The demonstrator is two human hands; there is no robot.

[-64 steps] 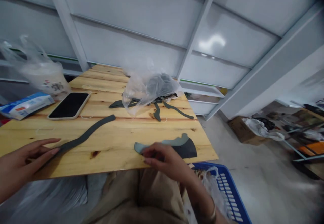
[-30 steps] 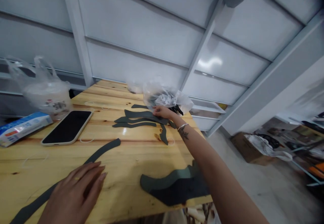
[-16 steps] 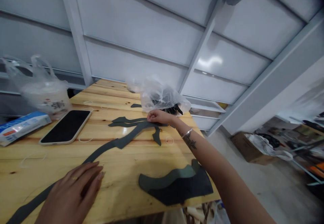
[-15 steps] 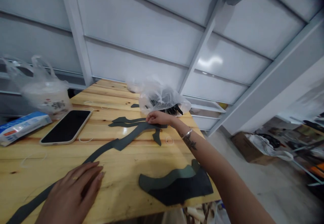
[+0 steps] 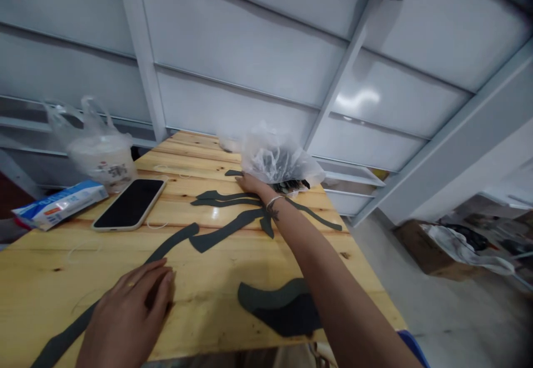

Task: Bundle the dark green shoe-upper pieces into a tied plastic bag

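Observation:
My left hand (image 5: 129, 309) lies palm down on a long dark strip (image 5: 172, 240), fingers loosely stretched and thumb apart. Under the edge of a clear plastic bag (image 5: 275, 154), my right hand (image 5: 252, 184) reaches beside a small dark piece (image 5: 234, 173). Its fingertips are partly hidden, so I cannot see whether it grips anything. Dark pieces (image 5: 293, 185) show at the bag's mouth. Nearer me lie a wavy dark piece (image 5: 227, 231), two thin strips (image 5: 227, 202) and a narrow curved strip (image 5: 318, 217). My right forearm partly covers a pile of wide curved pieces (image 5: 283, 307).
On the left of the wooden table (image 5: 204, 301) are a phone (image 5: 130, 204), a blue-white packet (image 5: 62, 202) and a bagged tub (image 5: 104, 160). Thin pale loops (image 5: 158, 225) lie around. A white panelled wall (image 5: 233, 40) stands behind; a cardboard box (image 5: 428, 251) sits on the floor.
My right hand has moved away from me, from the strips to the bag's edge. The wavy piece now lies apart from the strip under my left hand. The view has shifted slightly.

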